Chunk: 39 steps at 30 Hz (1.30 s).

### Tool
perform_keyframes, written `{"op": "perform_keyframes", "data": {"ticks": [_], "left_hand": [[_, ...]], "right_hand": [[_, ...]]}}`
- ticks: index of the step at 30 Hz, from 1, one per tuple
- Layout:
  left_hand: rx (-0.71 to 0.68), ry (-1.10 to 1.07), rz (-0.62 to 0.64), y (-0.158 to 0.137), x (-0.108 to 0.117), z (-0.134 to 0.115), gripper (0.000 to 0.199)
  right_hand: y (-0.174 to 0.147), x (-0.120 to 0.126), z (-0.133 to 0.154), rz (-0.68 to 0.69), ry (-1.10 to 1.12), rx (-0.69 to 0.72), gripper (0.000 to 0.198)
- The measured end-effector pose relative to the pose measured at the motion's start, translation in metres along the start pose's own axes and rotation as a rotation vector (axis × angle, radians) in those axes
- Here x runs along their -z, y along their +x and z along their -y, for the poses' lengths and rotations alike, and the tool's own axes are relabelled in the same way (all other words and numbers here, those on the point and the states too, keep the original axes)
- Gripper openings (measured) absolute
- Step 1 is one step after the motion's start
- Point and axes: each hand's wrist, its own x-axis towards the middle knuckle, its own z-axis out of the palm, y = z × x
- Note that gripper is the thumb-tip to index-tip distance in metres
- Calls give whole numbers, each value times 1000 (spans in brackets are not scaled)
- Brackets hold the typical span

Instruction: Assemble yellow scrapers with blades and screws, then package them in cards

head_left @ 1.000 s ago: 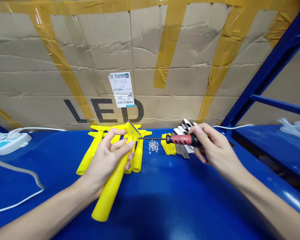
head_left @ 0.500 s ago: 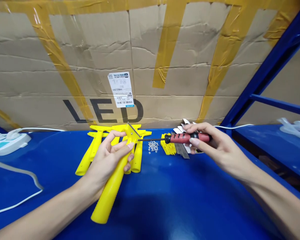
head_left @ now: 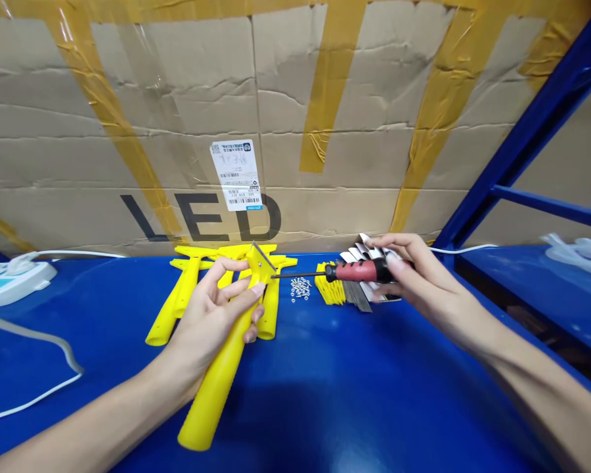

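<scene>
In the head view, my left hand (head_left: 209,322) has its fingers curled and clamped on one yellow handle (head_left: 217,394), thumb across its neck. The handle slants from the lower middle of the frame up to the centre, where its head carries a thin metal edge and one visible screw. My right hand (head_left: 418,269), right of centre, has thumb and fingers closed on the rear of one red-and-black screwdriver (head_left: 357,270); my index finger stretches over the grip, and I cannot tell whether it touches. The shaft points left, its tip at the side of the yellow head.

Behind my left hand lie at least four more yellow handles (head_left: 268,315), overlapping. At centre right I see a scatter of small screws (head_left: 300,288), too many and too small to count, then a row of yellow pieces (head_left: 329,289), several dark strips (head_left: 357,299) and several shiny pale pieces (head_left: 354,256), partly behind the screwdriver.

One taped carton (head_left: 295,98) marked LED fills the upper frame, its contents hidden. One white power strip (head_left: 20,289) sits at the left edge.
</scene>
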Motion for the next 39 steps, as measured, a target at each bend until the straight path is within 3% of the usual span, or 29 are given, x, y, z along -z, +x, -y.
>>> {"op": "perform_keyframes", "data": {"ticks": [2, 6, 11, 15, 20, 22, 25, 29, 34, 39], "left_hand": [[2, -3, -13, 0, 1, 0, 44], [-7, 6, -19, 1, 1, -2, 43], [-24, -7, -76, 2, -1, -4, 47], [-17, 23, -7, 1, -2, -3, 44], [-21, 18, -45, 2, -1, -2, 45], [-17, 25, -33, 4, -1, -1, 44], [-20, 33, -7, 5, -1, -1, 44], [-16, 22, -25, 4, 1, 1, 43], [2, 24, 17, 2, 1, 2, 41], [-23, -16, -64, 4, 0, -4, 47]], "right_hand": [[0, 0, -1, 58, 23, 32, 37], [1, -3, -4, -78, -88, -19, 35], [-1, -4, -5, 63, 22, 49, 40], [-1, -7, -3, -90, -59, -18, 36], [0, -5, -4, 80, 17, 49, 37], [0, -5, -5, 35, 1, 24, 29], [-1, -6, -7, -46, -74, -42, 33], [-1, -7, -6, 88, 7, 27, 31], [0, -6, -7, -61, -74, -62, 35], [-1, -7, -6, 81, 37, 46, 29]]}}
